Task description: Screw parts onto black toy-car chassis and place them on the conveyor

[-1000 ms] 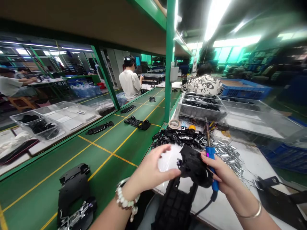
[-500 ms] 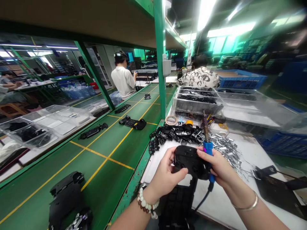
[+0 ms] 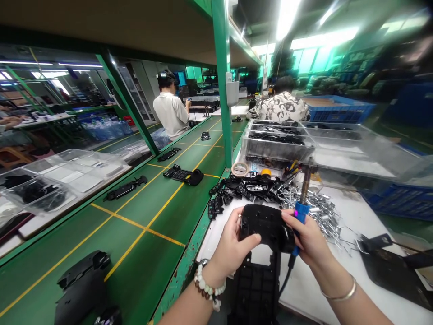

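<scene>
My left hand (image 3: 238,241) is closed on the left edge of a black plastic part (image 3: 264,221), its thumb lying across the near face. The part's rounded end is up, and a ribbed, frame-like section runs down toward me. In my right hand (image 3: 304,230) is a blue-handled soldering iron (image 3: 300,212), tip pointing up, its cord hanging below. Fingers of that hand also touch the right edge of the black part. Just beyond lie a heap of small black plastic pieces (image 3: 250,187) and a pile of shiny metal pins (image 3: 318,212) on the white bench.
At left runs a green conveyor belt (image 3: 135,253) carrying several black parts (image 3: 182,175). Clear plastic bins (image 3: 277,146) stand behind the heaps, near a green post (image 3: 221,90). A tape roll (image 3: 240,169) lies on the bench. Two co-workers (image 3: 171,110) are farther along.
The soldering iron has shifted right, away from the black part's face, and leans more. The belt parts appear slightly farther left and lower in view.
</scene>
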